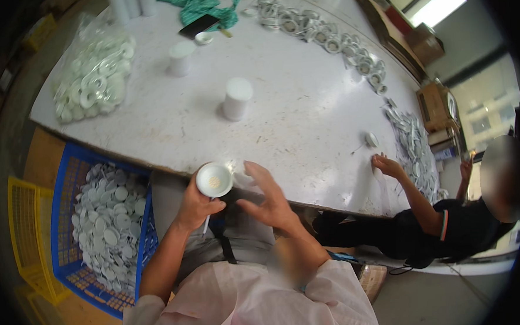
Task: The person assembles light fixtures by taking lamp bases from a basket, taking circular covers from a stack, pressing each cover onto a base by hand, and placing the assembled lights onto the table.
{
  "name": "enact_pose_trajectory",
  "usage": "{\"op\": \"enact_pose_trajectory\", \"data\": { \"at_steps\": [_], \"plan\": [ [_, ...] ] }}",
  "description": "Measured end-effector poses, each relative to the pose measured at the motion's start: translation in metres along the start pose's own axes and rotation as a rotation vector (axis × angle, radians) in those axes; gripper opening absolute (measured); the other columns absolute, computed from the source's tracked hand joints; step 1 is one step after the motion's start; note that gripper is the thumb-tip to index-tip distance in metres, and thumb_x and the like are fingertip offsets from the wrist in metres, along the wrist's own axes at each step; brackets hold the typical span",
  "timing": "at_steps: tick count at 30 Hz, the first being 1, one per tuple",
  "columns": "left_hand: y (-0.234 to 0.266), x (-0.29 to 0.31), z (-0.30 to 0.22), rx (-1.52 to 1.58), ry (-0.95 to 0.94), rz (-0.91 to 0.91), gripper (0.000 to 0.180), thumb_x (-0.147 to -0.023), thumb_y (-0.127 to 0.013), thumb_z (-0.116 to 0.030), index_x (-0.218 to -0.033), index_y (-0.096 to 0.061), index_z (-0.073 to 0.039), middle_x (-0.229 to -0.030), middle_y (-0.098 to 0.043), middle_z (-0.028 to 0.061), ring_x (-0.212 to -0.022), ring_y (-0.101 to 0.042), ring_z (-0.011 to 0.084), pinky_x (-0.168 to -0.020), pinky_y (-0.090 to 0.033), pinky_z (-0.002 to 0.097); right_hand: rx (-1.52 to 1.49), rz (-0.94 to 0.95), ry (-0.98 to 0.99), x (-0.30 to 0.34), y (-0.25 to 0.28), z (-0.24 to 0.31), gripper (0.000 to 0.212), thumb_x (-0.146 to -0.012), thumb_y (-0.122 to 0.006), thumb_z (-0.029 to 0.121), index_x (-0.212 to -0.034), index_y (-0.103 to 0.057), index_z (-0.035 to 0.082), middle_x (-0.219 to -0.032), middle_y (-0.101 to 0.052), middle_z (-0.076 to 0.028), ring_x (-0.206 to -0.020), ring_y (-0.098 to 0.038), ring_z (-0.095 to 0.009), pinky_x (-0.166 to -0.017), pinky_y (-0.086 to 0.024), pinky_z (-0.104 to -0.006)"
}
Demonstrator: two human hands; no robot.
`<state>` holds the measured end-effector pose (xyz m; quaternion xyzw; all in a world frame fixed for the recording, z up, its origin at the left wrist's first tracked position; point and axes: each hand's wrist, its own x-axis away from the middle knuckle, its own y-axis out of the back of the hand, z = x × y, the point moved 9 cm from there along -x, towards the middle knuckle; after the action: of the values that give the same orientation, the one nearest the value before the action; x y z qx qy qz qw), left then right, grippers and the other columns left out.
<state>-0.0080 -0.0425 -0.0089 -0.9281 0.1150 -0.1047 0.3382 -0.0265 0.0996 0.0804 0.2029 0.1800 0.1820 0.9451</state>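
My left hand (195, 206) is closed around a white round lamp housing (214, 178) with a dotted yellowish patch in its middle. A short white lead hangs from the housing past my thumb. To its right, just beyond the table's near edge, my right hand (266, 198) is open and holds nothing, its fingers apart and slightly blurred. Farther up the table stand a stack of white discs (237, 99) and a second white stack (182, 59).
A clear bag of white rings (95, 74) lies at the table's left. Below it, a blue crate (63, 231) holds many white round parts. Lamp parts (324, 35) line the far edge. At right, a co-worker's hand (388, 165) is near a single lamp part (371, 139).
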Motion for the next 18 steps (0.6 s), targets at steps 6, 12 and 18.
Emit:
{"op": "enact_pose_trajectory", "data": {
  "at_steps": [6,12,18],
  "plan": [
    [0.019,0.012,-0.005,-0.131,0.023,-0.244,0.067,-0.067,-0.068,0.013,-0.126,-0.041,-0.003,-0.11,-0.058,0.0098,-0.095,-0.064,0.0224,-0.066,-0.055,0.0263,0.388,-0.814,-0.325,0.065,0.196,-0.123,0.038,-0.08,-0.069,0.007,-0.116,-0.059,0.002,-0.111,-0.061,-0.011,-0.087,-0.06,-0.017,-0.069,-0.05,-0.0281],
    [0.027,0.019,-0.023,-0.19,0.035,-0.294,0.062,-0.068,-0.068,0.013,-0.122,-0.043,-0.002,-0.107,-0.059,0.0107,-0.088,-0.067,0.0204,-0.05,-0.048,0.02,0.739,-1.015,-0.604,0.09,0.309,-0.193,0.041,-0.084,-0.066,0.022,-0.118,-0.059,-0.001,-0.11,-0.062,-0.015,-0.088,-0.061,-0.021,-0.08,-0.049,-0.0312],
    [0.031,0.024,-0.039,-0.179,0.019,-0.354,0.064,-0.067,-0.069,0.013,-0.123,-0.042,-0.002,-0.103,-0.06,0.0124,-0.088,-0.067,0.0218,-0.05,-0.048,0.0211,0.47,-0.849,-0.478,0.003,0.253,-0.159,0.034,-0.082,-0.068,0.021,-0.109,-0.064,0.0,-0.096,-0.065,-0.011,-0.078,-0.06,-0.019,-0.072,-0.049,-0.0302]
  ]
}}
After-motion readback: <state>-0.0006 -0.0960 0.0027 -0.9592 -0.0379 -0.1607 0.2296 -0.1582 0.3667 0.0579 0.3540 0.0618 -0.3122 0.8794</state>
